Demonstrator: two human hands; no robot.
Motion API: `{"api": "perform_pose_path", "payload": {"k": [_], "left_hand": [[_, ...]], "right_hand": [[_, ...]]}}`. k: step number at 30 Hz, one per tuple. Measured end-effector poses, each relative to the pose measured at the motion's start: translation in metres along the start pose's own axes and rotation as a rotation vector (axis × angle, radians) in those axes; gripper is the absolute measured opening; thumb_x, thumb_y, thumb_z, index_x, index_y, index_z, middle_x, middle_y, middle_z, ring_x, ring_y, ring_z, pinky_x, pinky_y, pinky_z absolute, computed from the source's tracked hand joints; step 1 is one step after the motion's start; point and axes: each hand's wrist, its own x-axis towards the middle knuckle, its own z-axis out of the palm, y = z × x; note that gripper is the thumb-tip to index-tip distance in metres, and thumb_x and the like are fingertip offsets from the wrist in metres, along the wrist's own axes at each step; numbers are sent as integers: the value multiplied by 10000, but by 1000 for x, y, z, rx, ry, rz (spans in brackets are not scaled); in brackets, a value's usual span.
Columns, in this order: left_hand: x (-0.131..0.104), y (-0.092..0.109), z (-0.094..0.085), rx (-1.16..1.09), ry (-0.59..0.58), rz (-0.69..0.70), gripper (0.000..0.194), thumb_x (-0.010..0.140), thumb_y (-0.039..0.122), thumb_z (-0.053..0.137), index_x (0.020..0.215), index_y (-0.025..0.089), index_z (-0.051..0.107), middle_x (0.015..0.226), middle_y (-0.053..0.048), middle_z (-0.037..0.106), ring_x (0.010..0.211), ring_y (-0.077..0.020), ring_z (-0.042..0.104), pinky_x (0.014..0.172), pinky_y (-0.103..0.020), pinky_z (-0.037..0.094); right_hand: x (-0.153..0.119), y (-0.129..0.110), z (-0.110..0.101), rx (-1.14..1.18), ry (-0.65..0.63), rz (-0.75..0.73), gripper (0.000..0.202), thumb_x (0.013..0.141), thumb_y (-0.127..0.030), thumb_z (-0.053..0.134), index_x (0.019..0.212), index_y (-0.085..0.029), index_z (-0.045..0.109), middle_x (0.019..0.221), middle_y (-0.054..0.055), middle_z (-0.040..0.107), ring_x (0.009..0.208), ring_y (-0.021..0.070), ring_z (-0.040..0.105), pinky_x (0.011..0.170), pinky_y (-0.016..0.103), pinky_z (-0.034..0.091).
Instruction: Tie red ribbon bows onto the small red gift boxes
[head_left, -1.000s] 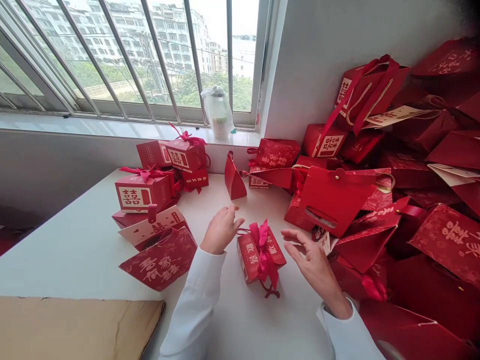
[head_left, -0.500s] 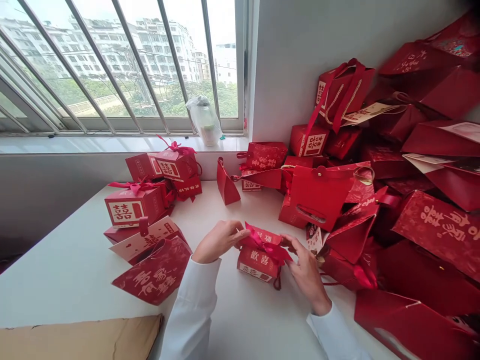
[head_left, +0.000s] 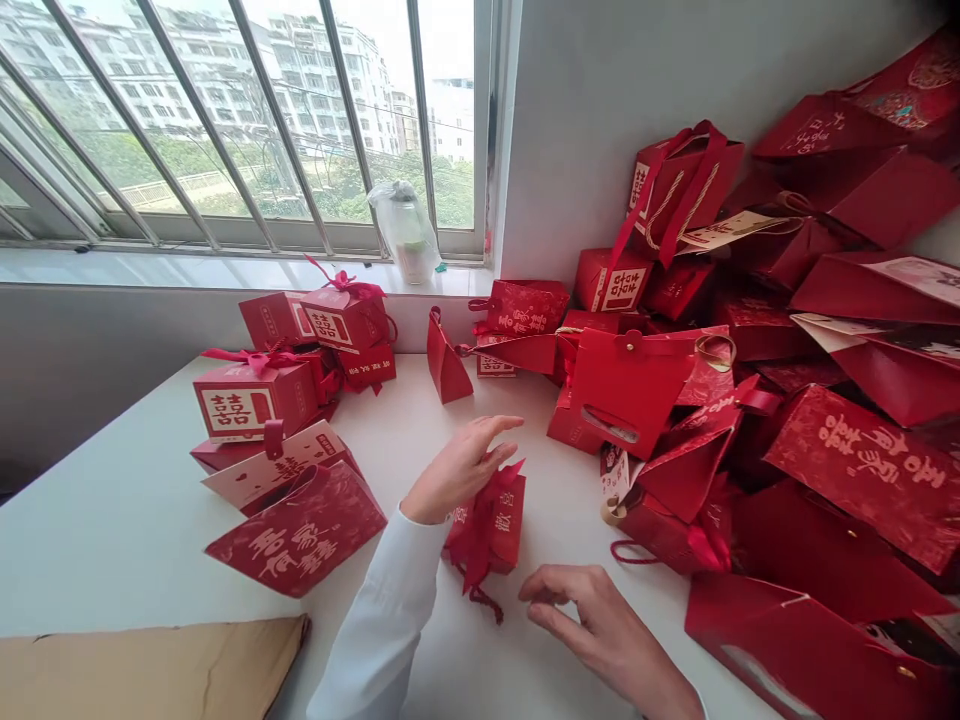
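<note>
A small red gift box (head_left: 508, 520) with pale characters stands on the white table (head_left: 600, 530), turned at an angle. A pinkish-red ribbon bow (head_left: 477, 535) is tied over it, and a dark red cord (head_left: 487, 603) trails from its near end. My left hand (head_left: 466, 462) is over the box's far left side, its fingers stretched rightwards and apart; part of the box is hidden behind it. Just off the near right corner is my right hand (head_left: 589, 622), fingers curved with a gap to the thumb and nothing between them.
Several red gift boxes (head_left: 255, 400) and a flat folded red bag (head_left: 300, 535) lie on the left. A large heap of red bags (head_left: 870, 450) fills the right. Cardboard (head_left: 150, 665) lies front left. A bagged cup (head_left: 409, 235) stands on the windowsill (head_left: 150, 272).
The gift box has turned about a quarter and shifted slightly left. My right hand has come off it, moving towards me; my left hand has opened with fingers stretched over it.
</note>
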Motion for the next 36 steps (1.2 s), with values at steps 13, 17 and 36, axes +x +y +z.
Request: {"api": "perform_pose_path", "payload": {"k": [13,17,36], "left_hand": [[-45,11,-21,386,-150,-360,273,573,348,713,656,198,500,733,-27,586,761,-215,558,566,-247,413],[-35,9,-14,369,-181,-310,190,647,298,671,752,194,552,811,-39,594,875,-228,554,690,-273,439],[-32,-5,-22,339,-213,-188,99,684,109,506,648,197,534,636,-6,549,701,-170,531,576,-240,378]], "right_hand": [[55,9,-3,49,169,-147,1188,536,-348,821,1448,-281,63,1372,106,399,1288,279,368,1040,472,326],[42,4,29,14,466,16,1136,595,-385,785,1440,-283,32,1312,115,440,1229,312,421,996,493,361],[59,-8,-9,7,461,-12,294,876,-414,459,1030,-216,612,1045,62,637,877,208,586,774,330,457]]}}
